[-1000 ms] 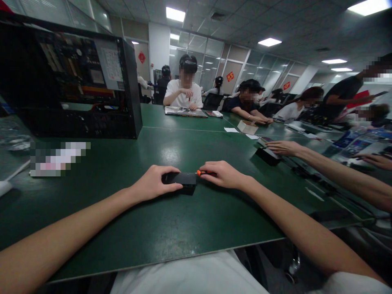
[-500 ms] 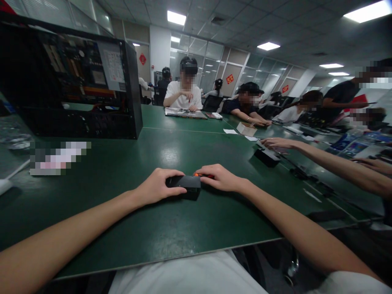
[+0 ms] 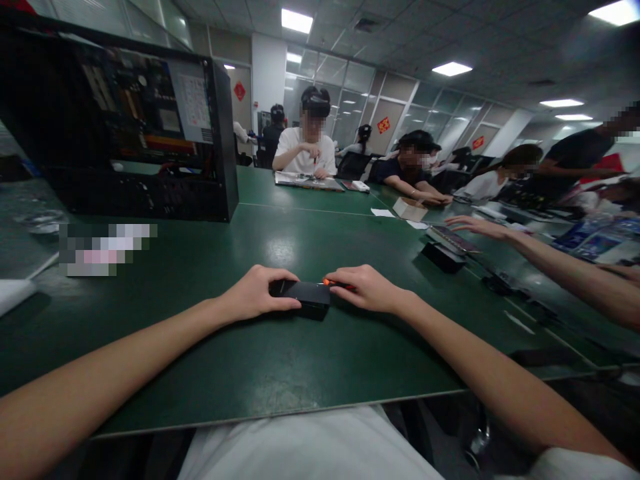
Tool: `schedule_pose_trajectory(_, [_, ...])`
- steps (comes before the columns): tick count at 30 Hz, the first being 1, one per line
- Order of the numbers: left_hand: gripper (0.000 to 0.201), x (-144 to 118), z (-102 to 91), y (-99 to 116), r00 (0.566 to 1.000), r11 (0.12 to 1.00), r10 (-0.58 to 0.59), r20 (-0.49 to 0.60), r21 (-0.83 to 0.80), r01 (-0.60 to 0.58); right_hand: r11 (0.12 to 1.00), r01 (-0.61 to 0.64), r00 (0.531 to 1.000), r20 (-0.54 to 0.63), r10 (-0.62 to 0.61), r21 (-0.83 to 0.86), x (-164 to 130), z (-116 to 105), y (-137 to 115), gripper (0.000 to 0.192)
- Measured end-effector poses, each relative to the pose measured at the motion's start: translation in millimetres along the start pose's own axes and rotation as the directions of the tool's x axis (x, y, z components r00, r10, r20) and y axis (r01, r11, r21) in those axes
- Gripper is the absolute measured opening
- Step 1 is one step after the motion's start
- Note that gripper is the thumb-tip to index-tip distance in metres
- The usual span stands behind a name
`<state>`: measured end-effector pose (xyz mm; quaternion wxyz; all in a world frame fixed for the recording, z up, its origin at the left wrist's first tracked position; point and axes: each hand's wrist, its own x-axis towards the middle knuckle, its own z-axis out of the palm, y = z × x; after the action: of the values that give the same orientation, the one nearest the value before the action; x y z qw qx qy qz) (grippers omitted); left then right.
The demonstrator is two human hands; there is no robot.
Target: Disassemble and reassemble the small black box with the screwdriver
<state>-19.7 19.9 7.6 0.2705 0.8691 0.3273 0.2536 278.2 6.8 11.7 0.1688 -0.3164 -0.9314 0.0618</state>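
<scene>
A small black box (image 3: 303,293) is seen lying flat on the green table (image 3: 280,373), near the middle of the view and close to the table's near edge. Its long axis runs from 9 o'clock to 3 o'clock, so one short end is presented to each hand. The left hand (image 3: 255,293) is closed over the 9 o'clock end, thumb along the near side and fingers curled across the top, so the box is pinned to the table. The right hand (image 3: 367,288) is closed around an orange-handled screwdriver (image 3: 336,284), held low and pointed toward 9 o'clock; its tip is met by the 3 o'clock end of the box at the top corner. From the right hand the box therefore lies straight toward 9 o'clock, touching the tool; both hands are equally near it.

The box is matte black, thin and rectangular, with a faint sheen on its top face; no screws or seams can be made out at this size. At 10 o'clock an open computer case (image 3: 130,127) is stood upright, well apart. At 2 o'clock a co-worker's hand (image 3: 475,225) is stretched over another dark device (image 3: 443,253)
</scene>
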Motion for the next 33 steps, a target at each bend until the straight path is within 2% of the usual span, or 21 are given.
schedule_pose_trajectory(4, [0.044,-0.5,2.1,3.2,1.000,0.999,0.002,0.000,-0.048,-0.002,0.952,-0.082,0.996,0.044,0.072,0.295,4.9,8.3,3.9,0.038])
schedule_pose_trajectory(6, [0.041,-0.5,2.4,4.2,1.000,0.997,0.018,0.000,-0.074,-0.018,0.935,-0.081,0.996,0.073,0.059,0.347,6.4,7.4,4.8,0.037])
schedule_pose_trajectory(10, [0.039,-0.3,2.8,5.1,0.998,0.996,0.069,-0.011,-0.057,-0.070,0.965,-0.029,0.999,0.044,0.018,0.260,5.0,-2.3,6.1,0.035])
schedule_pose_trajectory(14, [0.031,-0.3,3.7,8.0,0.996,0.993,0.076,-0.041,-0.089,-0.080,0.978,-0.037,0.998,0.055,0.026,0.207,1.1,-12.7,12.3,0.034])
schedule_pose_trajectory(18, [0.036,2.1,3.9,7.7,0.993,0.984,-0.047,-0.109,-0.178,0.027,0.981,-0.103,0.992,0.088,0.090,0.163,-1.6,-16.8,23.7,0.033])
schedule_pose_trajectory(23, [0.044,9.3,-4.6,-8.3,0.943,0.963,-0.217,-0.253,-0.217,0.163,0.983,-0.182,0.978,0.099,0.181,0.001,-1.4,-11.4,30.4,0.033])
schedule_pose_trajectory(25, [0.041,11.0,-9.9,-16.9,0.935,0.969,-0.233,-0.269,-0.142,0.200,0.979,-0.193,0.974,0.107,0.198,-0.060,-0.1,-7.9,28.5,0.034])
schedule_pose_trajectory(29, [0.034,11.4,-17.0,-31.0,0.956,0.973,-0.169,-0.238,0.112,0.200,0.973,-0.197,0.973,0.094,0.209,-0.117,2.3,-5.1,19.6,0.036])
schedule_pose_trajectory(33, [0.035,12.0,-17.4,-39.2,0.967,0.951,-0.127,-0.222,0.250,0.182,0.985,-0.166,0.984,-0.066,0.163,-0.047,5.1,-5.7,0.2,0.040])
